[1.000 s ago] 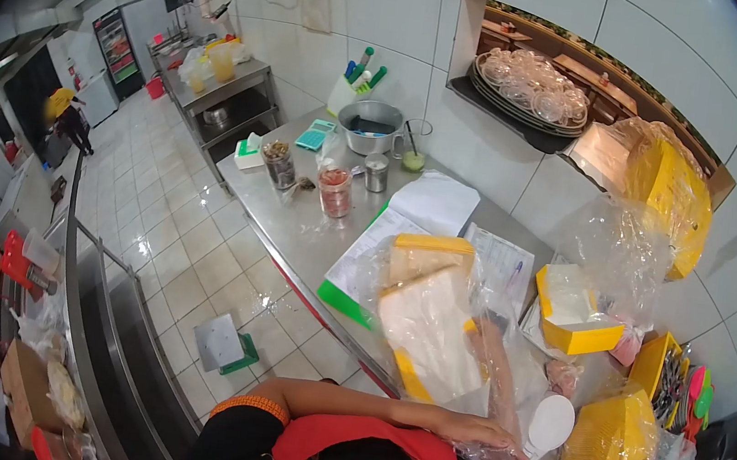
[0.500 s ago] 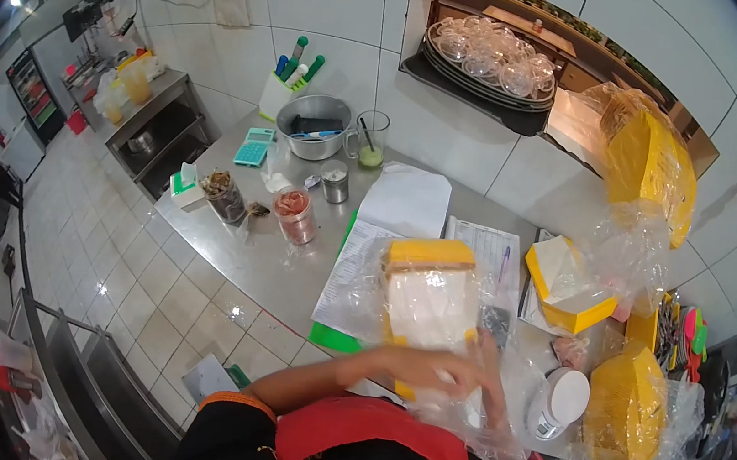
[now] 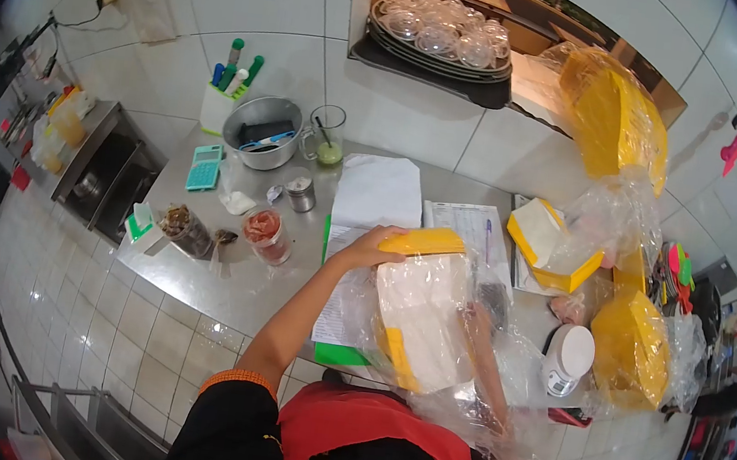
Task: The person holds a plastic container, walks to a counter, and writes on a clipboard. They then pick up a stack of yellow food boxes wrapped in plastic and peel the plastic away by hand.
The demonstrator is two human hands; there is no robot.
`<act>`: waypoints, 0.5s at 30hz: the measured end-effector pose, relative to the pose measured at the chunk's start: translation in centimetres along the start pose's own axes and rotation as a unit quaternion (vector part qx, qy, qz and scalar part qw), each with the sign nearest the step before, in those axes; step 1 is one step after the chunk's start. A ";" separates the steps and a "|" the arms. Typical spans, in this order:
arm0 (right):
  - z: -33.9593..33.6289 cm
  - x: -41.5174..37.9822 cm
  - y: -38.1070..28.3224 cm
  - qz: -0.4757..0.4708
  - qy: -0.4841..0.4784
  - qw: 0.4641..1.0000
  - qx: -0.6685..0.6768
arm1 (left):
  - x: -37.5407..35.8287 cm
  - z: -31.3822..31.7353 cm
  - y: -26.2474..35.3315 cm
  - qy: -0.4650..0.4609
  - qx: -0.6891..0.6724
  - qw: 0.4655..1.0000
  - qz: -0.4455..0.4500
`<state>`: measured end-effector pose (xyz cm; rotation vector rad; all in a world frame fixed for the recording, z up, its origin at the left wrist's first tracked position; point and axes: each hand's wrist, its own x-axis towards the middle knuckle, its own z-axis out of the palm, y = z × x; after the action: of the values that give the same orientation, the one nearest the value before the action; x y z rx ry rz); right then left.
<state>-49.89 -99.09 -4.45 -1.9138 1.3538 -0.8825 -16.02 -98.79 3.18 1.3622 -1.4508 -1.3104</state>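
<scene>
A yellow and white packet lies tilted over the papers near the counter's front edge, partly inside a clear plastic bag. My left hand grips the packet's upper left corner, its fingers closed on the yellow end. On the packet's right side, my right hand is seen through the clear plastic, and its fingers are too blurred to make out. Under and behind the packet are white sheets on a green folder. An open yellow and white packet rests to the right.
Jars, a metal pot, a glass mug and a calculator stand on the left of the metal counter. A white scale and a wrapped yellow bundle are at the right. Stacked trays sit on the ledge.
My left hand has moved from over the packet's lower part up to its upper left corner. The packet has tilted, and the camera view has shifted.
</scene>
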 end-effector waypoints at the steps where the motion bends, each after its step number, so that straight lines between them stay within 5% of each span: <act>1: 0.0 0.5 1.9 0.101 -0.060 0.992 0.034 | -0.4 0.0 0.4 -0.007 0.000 1.000 0.003; 2: -0.3 0.9 1.7 0.198 -0.121 0.970 0.068 | -1.2 0.0 0.7 -0.005 0.101 0.994 0.037; 3: -0.4 0.9 1.5 0.195 -0.120 0.971 0.066 | -2.0 0.1 1.0 0.002 0.202 0.977 0.070; 6: -0.3 -0.3 -2.5 0.205 -0.075 0.973 -0.068 | -8.4 1.9 4.7 0.014 0.247 0.968 -0.039; 8: 0.2 -1.5 -2.3 0.018 -0.041 0.998 0.035 | -11.5 2.6 4.5 0.004 0.228 0.969 -0.091; 10: 0.7 -0.7 -1.8 0.029 -0.089 0.994 0.049 | -13.6 3.3 2.8 0.001 0.206 0.968 -0.143; 12: 1.5 1.0 -1.1 0.034 -0.142 0.987 0.064 | -14.1 3.9 -0.3 0.071 0.121 0.987 -0.071; 15: 2.3 2.6 -0.3 0.033 -0.191 0.947 0.255 | -15.1 4.6 -0.9 0.117 0.084 0.988 -0.051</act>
<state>-47.20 -101.27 -5.11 -1.5239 0.8502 -0.6947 -17.78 -83.10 3.28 1.6606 -1.3691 -1.0665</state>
